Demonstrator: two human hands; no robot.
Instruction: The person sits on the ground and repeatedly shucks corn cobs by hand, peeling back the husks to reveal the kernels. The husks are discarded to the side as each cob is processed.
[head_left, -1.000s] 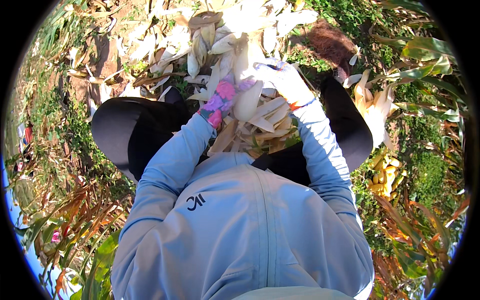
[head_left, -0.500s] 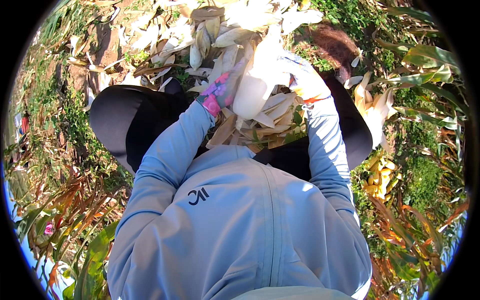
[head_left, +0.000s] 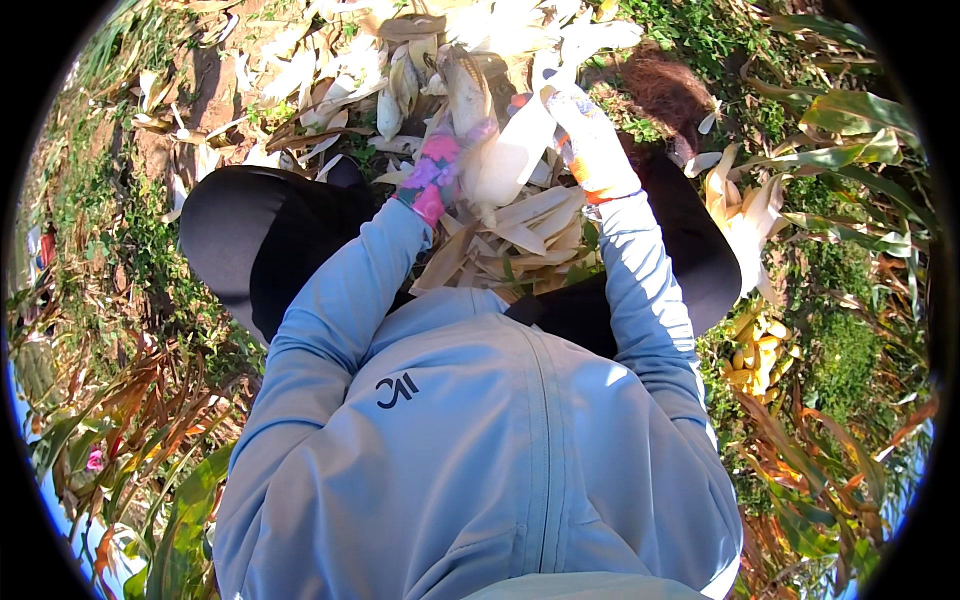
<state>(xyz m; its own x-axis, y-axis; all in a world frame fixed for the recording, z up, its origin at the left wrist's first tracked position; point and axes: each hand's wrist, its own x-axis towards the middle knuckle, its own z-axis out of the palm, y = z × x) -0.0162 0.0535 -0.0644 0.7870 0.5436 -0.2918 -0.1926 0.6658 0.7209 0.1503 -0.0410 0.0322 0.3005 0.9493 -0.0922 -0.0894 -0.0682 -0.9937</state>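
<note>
We have an ear of corn (head_left: 470,95) up in front of us, between our knees and above the pile of stripped husks (head_left: 520,235) in our lap. Its pale husk leaves (head_left: 515,150) hang peeled down from it toward the right. Our left hand (head_left: 440,170), in a pink and purple glove, is wrapped tight around the lower part of the ear. Our right hand (head_left: 590,140), in a white glove with an orange cuff, is closed on the loosened husk leaves beside it.

We judge the ear to be stiff and fairly light, firm enough to grip hard at the butt end, while the dry husk is papery and likely to tear in strips, so it is best taken close to its base.

Around us lie more husks on the bare ground (head_left: 300,70), yellow shucked ears (head_left: 755,350) at our right, and green and dried corn leaves (head_left: 850,120).
</note>
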